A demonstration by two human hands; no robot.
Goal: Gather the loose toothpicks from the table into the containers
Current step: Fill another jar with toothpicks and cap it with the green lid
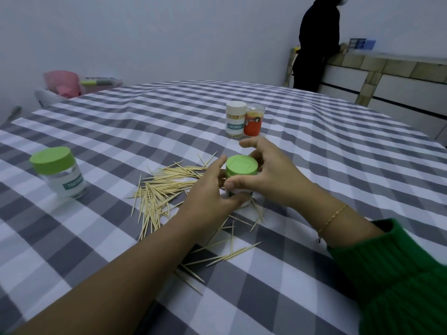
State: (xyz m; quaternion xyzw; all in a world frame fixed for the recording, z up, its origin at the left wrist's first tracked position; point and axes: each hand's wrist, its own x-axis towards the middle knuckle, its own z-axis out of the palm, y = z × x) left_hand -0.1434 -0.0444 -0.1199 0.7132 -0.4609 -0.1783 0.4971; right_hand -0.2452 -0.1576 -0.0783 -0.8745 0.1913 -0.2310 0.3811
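Note:
A small jar with a green lid (241, 168) stands in the middle of the checked tablecloth. My left hand (210, 194) grips its clear lower body from the left. My right hand (268, 175) curls around the green lid from the right, thumb on the near side. Loose toothpicks (159, 189) lie in a pile left of the jar, and more toothpicks (225, 252) are scattered in front of it. A second green-lidded jar (59, 175) stands at the left, its clear body looking empty.
Two filled toothpick containers stand farther back: a white-capped one (235, 119) and an orange one (254, 120). A pink bag (64, 83) sits beyond the table's far left edge. A person in black (314, 44) stands at a counter at the back right.

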